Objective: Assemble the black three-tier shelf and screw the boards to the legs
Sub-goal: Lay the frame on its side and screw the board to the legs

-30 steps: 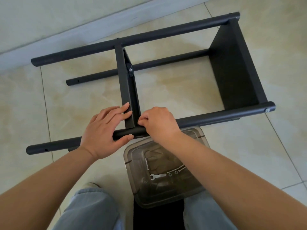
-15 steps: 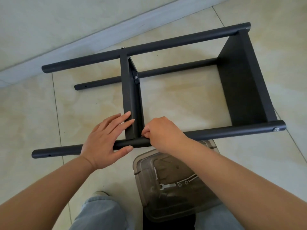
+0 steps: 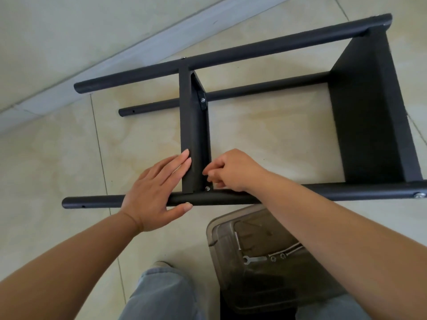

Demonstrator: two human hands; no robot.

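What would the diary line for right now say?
left hand: steadies leg and board | right hand: pinching by screw | spanner: in box

Black shelf (image 3: 231, 125) lies on its side, two boards (image 3: 193, 135) (both upright) joining round legs (image 3: 242, 51).

A beige tiled floor (image 3: 265, 135) meets a pale wall (image 3: 69, 31) along a grey skirting strip (image 3: 143, 45). Blue jeans legs (image 3: 161, 294) and a shoe toe (image 3: 163, 264) appear at the bottom edge.
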